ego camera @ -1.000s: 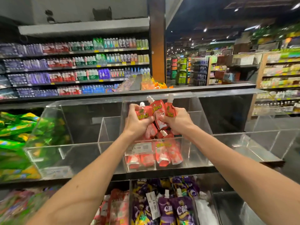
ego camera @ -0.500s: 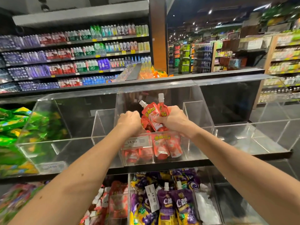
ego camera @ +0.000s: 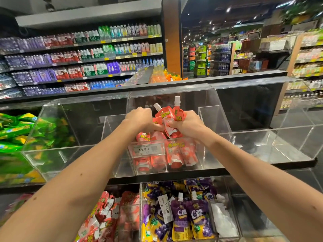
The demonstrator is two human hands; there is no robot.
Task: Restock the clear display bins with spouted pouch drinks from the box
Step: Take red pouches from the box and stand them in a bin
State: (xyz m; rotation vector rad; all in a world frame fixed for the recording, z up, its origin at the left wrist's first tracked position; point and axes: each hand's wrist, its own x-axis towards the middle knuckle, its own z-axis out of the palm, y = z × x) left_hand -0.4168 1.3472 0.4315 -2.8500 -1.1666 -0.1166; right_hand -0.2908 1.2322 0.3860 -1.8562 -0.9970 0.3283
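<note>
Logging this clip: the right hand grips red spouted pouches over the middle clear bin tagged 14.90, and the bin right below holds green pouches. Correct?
Not quite. In the head view the right hand grips red spouted pouches over the middle clear bin tagged 14.90, but the bin right below holds purple pouches, not green.

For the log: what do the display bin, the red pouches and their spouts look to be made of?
The display bin: clear rigid plastic, probably acrylic; see-through walls, bright polished edges. The red pouches: glossy printed flexible film, likely plastic laminate; they crumple in the right hand. The spouts: white, apparently hard moulded plastic; they stay stiff above creased film.
</note>
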